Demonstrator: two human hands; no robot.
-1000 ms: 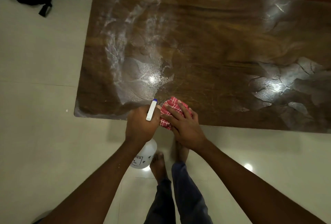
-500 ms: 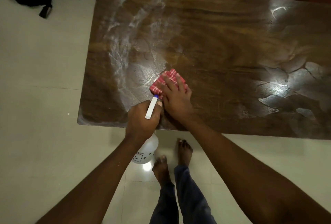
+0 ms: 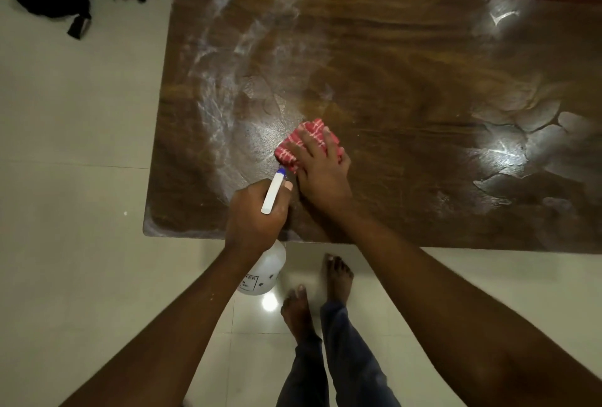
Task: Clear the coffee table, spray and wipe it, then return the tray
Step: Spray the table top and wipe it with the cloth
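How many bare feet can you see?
2. The front foot stands near the table edge; the back foot is beside it, right of the bottle. None seem hidden.

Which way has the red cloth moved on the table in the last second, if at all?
Yes. The red cloth, pressed under the right hand, has slid away from the coffee table's near edge, toward the middle of the top.
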